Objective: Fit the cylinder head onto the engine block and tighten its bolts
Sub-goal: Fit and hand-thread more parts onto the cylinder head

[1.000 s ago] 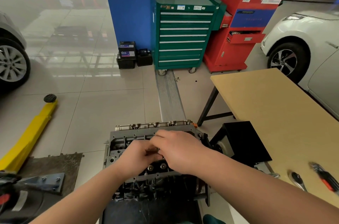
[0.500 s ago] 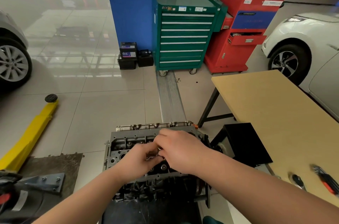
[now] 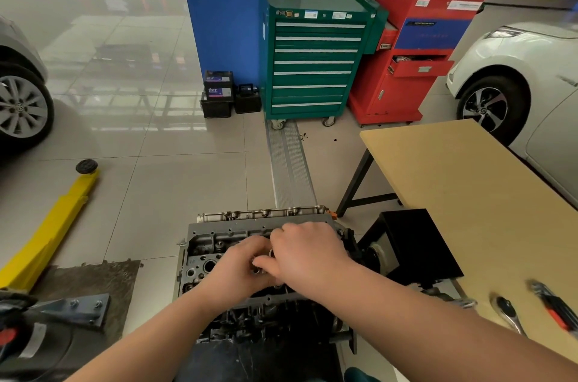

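- Head view, bottom centre of the frame: the cylinder head (image 3: 219, 244) sits on the engine block (image 3: 269, 322), its grey top face turned up at me, open bores showing at its left end.
- My left hand (image 3: 233, 272) comes in from the lower left, fingers curled in over the middle of the head, pinching something small and metallic (image 3: 257, 269) where the two hands meet. It looks like a bolt or its washer, but most of it is hidden.
- My right hand (image 3: 308, 253) crosses in from the lower right, fingers bent down onto that same small piece, thumb tucked against the left hand's fingertips. It grips too, as far as I can see.
- Handling, as I judge it: the head is a cast metal lump, heavy and rigid, likely oily. I'd lift it only by its two short ends, never by the thin rail along its far edge.
- The small part is light and slippery, so a fingertip pinch suits it.
- Lower right of the frame: a ratchet (image 3: 505, 311) and a red-handled tool (image 3: 555, 308) lie on the wooden table (image 3: 453, 181), well apart from my hands. Tightening hasn't begun, I reckon.
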A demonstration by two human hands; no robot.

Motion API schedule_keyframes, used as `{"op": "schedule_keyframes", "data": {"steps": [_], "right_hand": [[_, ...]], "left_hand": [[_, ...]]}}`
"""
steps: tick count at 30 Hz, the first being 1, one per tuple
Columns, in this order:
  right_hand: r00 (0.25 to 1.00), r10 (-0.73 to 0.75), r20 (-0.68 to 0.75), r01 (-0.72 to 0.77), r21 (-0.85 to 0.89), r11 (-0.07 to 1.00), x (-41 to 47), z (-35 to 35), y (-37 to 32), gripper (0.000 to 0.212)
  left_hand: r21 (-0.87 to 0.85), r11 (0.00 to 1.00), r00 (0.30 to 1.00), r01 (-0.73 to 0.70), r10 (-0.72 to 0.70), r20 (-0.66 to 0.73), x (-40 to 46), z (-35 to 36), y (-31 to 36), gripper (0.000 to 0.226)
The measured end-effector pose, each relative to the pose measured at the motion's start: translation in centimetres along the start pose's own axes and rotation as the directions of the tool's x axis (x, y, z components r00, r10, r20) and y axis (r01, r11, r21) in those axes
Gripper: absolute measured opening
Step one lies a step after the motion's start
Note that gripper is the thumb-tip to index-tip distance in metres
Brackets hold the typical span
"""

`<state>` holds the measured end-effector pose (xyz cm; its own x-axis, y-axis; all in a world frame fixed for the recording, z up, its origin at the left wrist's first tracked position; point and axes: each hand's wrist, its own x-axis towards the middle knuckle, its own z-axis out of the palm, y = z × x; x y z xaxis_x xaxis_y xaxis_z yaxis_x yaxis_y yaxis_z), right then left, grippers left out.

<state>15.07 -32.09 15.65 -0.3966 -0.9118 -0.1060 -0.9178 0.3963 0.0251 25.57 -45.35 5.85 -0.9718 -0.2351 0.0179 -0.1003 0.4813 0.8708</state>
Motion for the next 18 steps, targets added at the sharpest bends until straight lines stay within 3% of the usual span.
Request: {"op": "schedule_keyframes", "data": {"steps": [3,6,9,13,16,18], "right_hand": [[0.993,-0.108,-0.035,0.113,0.158,0.981,-0.6,0.0,0.5,0.045],[0.966,-0.258,0.034,0.24,0.263,0.934,-0.9,-0.2,2.2,0.033],[0.987,-0.163,0.01,0.158,0.207,0.965,-0.8,-0.1,2.2,0.028],[0.992,-0.088,-0.085,0.093,0.051,0.994,-0.8,0.9,0.7,0.055],[0.987,-0.143,-0.077,0.155,0.179,0.972,-1.0,0.8,1.2,0.05],[0.972,-0.234,-0.039,0.236,0.239,0.942,-1.1,0.6,2.0,0.036]], "left_hand": [[0.044,0.999,0.998,-0.007,0.009,-0.064,0.0,0.4,-0.7,0.01],[0.059,0.998,0.999,-0.012,0.014,-0.036,-0.1,0.1,-1.0,0.016],[0.055,0.997,0.998,-0.062,0.062,0.009,-0.4,0.1,-0.7,0.024],[0.073,0.996,0.993,-0.054,0.061,-0.099,-0.4,0.9,-0.4,0.007],[0.12,0.992,0.988,-0.037,0.054,-0.142,-0.4,1.1,-1.0,0.027],[0.123,0.992,0.996,-0.031,0.041,-0.084,-0.4,0.8,-1.2,0.021]]}}
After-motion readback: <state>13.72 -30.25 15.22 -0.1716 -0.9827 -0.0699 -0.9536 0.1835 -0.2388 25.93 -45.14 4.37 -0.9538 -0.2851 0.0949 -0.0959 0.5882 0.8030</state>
